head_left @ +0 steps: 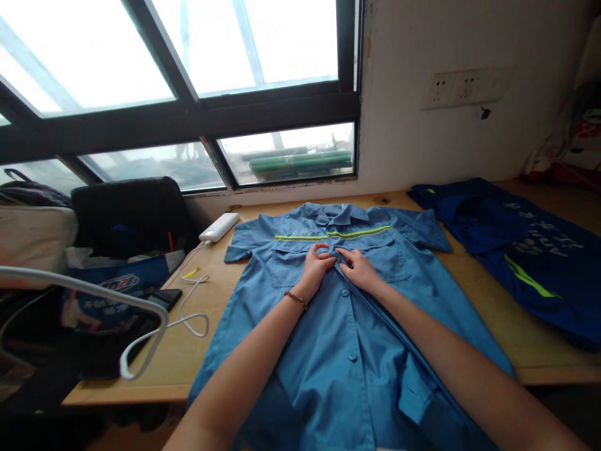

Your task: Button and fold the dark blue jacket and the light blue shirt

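A blue short-sleeved work shirt (310,319) lies face up on the wooden table, collar toward the wall, a yellow-green stripe across its chest. Below the chest its front is unfastened, with buttons (345,292) showing along one edge. My left hand (315,263) pinches the front placket between the chest pockets. Close beside it, my right hand (359,268) also has its fingers closed on the placket, at the other edge. Whatever button lies between the fingertips is hidden. A beaded bracelet (295,299) circles my left wrist.
On the wooden table (539,357), a dark blue garment (521,250) lies at the right. At the left are a white power bank (220,227) and its white cable (190,319). Beyond the left edge stand a black chair (134,219) and a blue bag (113,291).
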`<state>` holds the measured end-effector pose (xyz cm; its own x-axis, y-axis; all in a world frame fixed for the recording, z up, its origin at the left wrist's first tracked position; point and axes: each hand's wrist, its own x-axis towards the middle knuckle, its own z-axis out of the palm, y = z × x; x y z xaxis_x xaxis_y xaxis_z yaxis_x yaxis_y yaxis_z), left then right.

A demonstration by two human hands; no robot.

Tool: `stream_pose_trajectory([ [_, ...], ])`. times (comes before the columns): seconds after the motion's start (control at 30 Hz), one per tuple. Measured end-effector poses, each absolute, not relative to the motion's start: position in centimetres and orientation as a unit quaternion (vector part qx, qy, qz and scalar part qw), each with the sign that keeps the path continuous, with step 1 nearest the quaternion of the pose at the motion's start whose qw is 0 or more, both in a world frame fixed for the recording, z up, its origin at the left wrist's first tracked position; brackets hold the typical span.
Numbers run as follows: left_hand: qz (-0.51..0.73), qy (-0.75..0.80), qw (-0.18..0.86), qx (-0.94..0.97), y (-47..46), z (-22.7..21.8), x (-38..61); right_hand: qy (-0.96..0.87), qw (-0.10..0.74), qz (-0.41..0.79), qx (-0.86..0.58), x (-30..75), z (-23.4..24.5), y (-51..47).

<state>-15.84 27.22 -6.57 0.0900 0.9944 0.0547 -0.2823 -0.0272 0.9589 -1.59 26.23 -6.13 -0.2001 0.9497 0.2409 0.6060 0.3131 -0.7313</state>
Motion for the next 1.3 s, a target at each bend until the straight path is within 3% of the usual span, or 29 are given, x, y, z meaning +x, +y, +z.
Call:
stream_pose_trajectory([
  [0.2, 0.541, 0.382, 0.580, 0.474, 27.5, -6.3, -15.8, -0.678, 0.382, 0.331, -0.534, -1.2, -5.5, 26.7],
  [0.27, 0.540, 0.388, 0.576, 0.475, 27.7, -6.1, -15.7, -0.681, 0.380, 0.304, -0.547, -1.1, -4.8, 26.0],
  [0.47, 0.545, 0.406, 0.544, 0.492, 29.2, -5.7, -15.3, -0.789, 0.214, 0.049, -0.574, -1.3, -3.3, 21.9],
  [0.57, 0.546, 0.421, 0.524, 0.500, 30.4, -5.6, -15.4, -0.785, 0.147, 0.016, -0.601, -1.4, -3.4, 21.0],
  [0.67, 0.541, 0.436, 0.505, 0.512, 31.7, -5.5, -15.4, -0.778, 0.160, 0.039, -0.606, -0.9, -3.9, 21.9],
  [0.83, 0.526, 0.473, 0.479, 0.520, 32.1, -4.7, -15.0, -0.726, 0.268, 0.204, -0.600, 1.0, -5.0, 24.9],
  [0.97, 0.475, 0.526, 0.455, 0.540, 31.0, -3.5, -14.7, -0.571, 0.349, 0.507, -0.543, 2.4, -4.7, 25.6],
  [1.07, 0.480, 0.544, 0.371, 0.579, 29.0, -2.9, -14.8, -0.409, 0.381, 0.697, -0.450, 2.7, -3.8, 25.2],
  [1.17, 0.492, 0.509, 0.315, 0.632, 26.1, -3.2, -14.6, -0.319, 0.362, 0.778, -0.402, 2.6, -2.8, 24.8],
  [1.3, 0.431, 0.480, 0.327, 0.691, 23.5, -4.7, -14.1, -0.245, 0.358, 0.800, -0.415, 2.5, -2.0, 24.6],
])
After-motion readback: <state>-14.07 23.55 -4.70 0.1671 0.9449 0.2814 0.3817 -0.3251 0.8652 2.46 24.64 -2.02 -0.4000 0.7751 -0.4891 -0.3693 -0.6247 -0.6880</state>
